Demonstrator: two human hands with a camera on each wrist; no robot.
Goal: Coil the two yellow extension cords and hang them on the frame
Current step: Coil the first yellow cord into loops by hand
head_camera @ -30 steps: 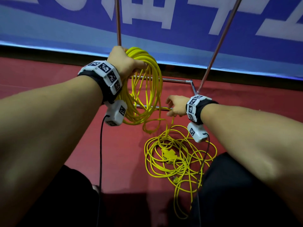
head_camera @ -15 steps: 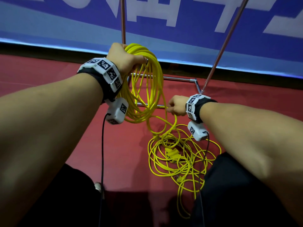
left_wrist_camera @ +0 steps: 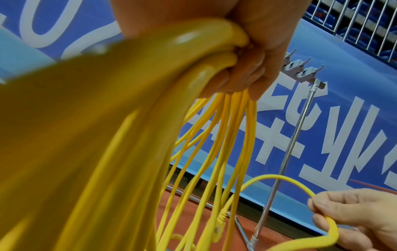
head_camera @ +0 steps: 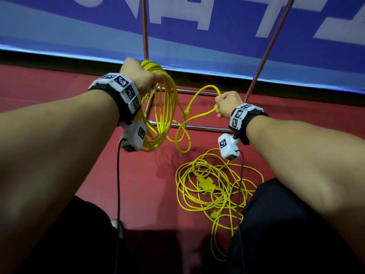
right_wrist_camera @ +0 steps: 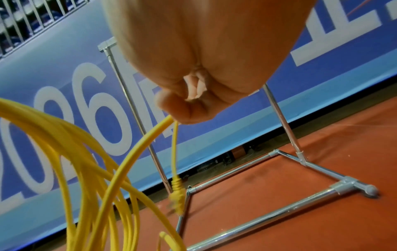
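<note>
My left hand (head_camera: 138, 76) grips the top of a coiled yellow cord (head_camera: 164, 115), whose loops hang down in front of the chrome frame (head_camera: 193, 126). My right hand (head_camera: 225, 103) is fisted round the tail of the same cord, held out to the right of the coil. The cord's plug end (head_camera: 187, 111) dangles between the hands. The left wrist view shows the fingers (left_wrist_camera: 247, 71) clenched on the bundle (left_wrist_camera: 225, 135), and the right hand (left_wrist_camera: 354, 217) holding a bend of cord. A second yellow cord (head_camera: 215, 194) lies in a loose tangle on the floor, with a socket block (head_camera: 205, 184) in it.
The frame's two upright poles (head_camera: 145, 26) rise against a blue banner (head_camera: 197, 46). A row of metal hooks (left_wrist_camera: 300, 71) sits on the frame's top bar. Red floor (head_camera: 148, 184) lies below. My dark trouser legs (head_camera: 276, 224) flank the tangle.
My right hand has risen up and to the right, drawing the cord's tail off the floor. The plug end now hangs in the air. My left hand holds the coil in about the same place.
</note>
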